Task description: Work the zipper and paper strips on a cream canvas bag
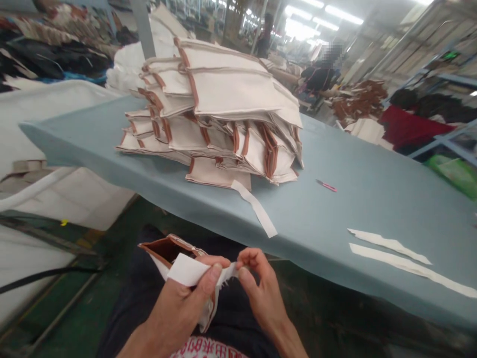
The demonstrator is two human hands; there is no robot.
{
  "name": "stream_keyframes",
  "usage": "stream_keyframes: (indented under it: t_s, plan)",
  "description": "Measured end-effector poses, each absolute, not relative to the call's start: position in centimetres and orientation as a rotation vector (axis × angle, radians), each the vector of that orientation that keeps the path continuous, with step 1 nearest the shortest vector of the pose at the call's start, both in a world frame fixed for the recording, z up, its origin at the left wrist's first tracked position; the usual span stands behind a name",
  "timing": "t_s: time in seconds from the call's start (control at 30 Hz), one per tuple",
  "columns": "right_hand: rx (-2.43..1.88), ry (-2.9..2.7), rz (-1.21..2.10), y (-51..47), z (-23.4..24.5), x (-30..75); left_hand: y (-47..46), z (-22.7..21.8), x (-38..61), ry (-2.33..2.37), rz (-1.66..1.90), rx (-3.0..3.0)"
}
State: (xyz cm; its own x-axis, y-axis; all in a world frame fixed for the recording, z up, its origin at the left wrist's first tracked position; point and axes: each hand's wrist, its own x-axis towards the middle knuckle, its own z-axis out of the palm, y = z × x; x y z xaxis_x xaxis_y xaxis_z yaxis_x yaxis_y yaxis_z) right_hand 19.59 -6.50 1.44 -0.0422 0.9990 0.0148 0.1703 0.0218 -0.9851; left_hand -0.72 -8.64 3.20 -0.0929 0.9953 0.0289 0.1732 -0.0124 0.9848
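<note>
My left hand (190, 298) pinches a white fabric strip (188, 270) between thumb and forefinger. The strip's other end is pinched in the fingertips of my right hand (260, 278), and its lower edge looks frayed between the two hands. Under my left hand, on my lap, lies a cream fabric pouch (160, 254) with brown-trimmed edges, its mouth gaping; part of it is hidden by the hand. Just ahead, another white strip (257, 209) lies on the table edge, one end against a piled cream panel.
On the blue-green table (335, 149) stands a tall pile of cream, brown-edged fabric pieces (231, 89). A small pink-handled cutter (327, 186) and two long white strips (410, 266) lie to the right. White bins (85, 199) stand left. A person (318, 74) is in the background.
</note>
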Motion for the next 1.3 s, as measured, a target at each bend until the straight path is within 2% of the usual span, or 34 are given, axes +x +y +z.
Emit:
stream_keyframes:
  t_s: [0.1, 0.3, 0.5, 0.67, 0.73, 0.9, 1.1, 1.3]
  plan:
    - [-1.261, -1.577, 0.901, -5.4, 3.1, 19.3, -8.6, 3.9, -1.0, 1.368, 1.115, 1.452]
    - [-0.893, -1.786, 0.927, -4.6, 7.2, 15.1, -7.6, 6.2, -0.3, 1.196, 1.082, 1.384]
    - [-0.792, -1.703, 0.759, -4.7, 7.3, 12.9, -7.8, 6.2, -0.4, 1.173, 1.070, 1.377]
    - [-0.634, -1.932, 0.278, -4.7, 7.5, 15.8, -9.0, 5.6, -1.8, 1.217, 1.102, 1.302]
    - [-0.598, -2.026, 0.188, -4.7, 7.6, 17.1, -9.6, 5.5, -2.6, 1.306, 1.104, 1.260]
    - [-0.538, -2.134, 0.267, -4.9, 6.9, 17.7, -10.9, 4.8, -4.0, 1.508, 1.084, 1.253]
    - [-0.525, -1.907, 0.492, -6.0, 5.3, 15.5, -11.4, 2.9, -4.1, 1.385, 1.192, 1.448]
    - [-0.497, -1.953, 0.476, -6.4, 6.4, 14.6, -10.3, 2.7, -3.1, 1.236, 1.287, 1.516]
